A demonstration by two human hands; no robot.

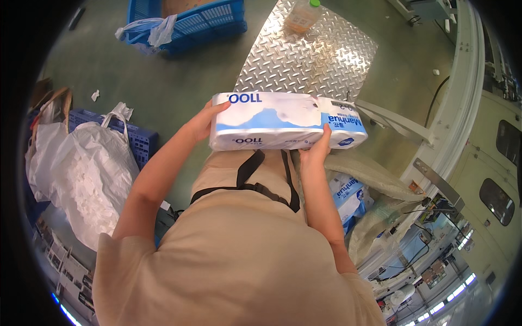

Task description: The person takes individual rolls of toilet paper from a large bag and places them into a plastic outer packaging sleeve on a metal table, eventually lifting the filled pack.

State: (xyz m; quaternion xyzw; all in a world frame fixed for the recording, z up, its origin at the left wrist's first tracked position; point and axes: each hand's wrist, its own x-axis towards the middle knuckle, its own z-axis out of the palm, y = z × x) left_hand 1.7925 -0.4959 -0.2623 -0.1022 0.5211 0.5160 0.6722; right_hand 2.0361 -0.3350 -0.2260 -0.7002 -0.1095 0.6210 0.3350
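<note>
Your beige shirt fills the lower middle of the view and hides your lap and legs, with black apron straps (255, 182) crossing below the pack. In front of your chest you hold a white and blue pack of tissue rolls (285, 120) level in the air, long side across. Your left hand (204, 122) grips its left end, thumb on the top face and the other fingers hidden behind the end. Your right hand (317, 151) clasps the near lower edge toward the right end; only the thumb and part of the palm show, the fingers tucked underneath.

At your right, just below the pack, more blue and white packs (348, 196) sit in an open woven sack (375, 179), mostly covered by your forearm. At your left stands a large white bag (87, 179) against a blue crate (138, 138).

Farther off lies a metal tread plate (310, 60) with a plastic bottle (303, 15) cut by the top edge. Another blue crate (190, 22) sits at the upper left.
</note>
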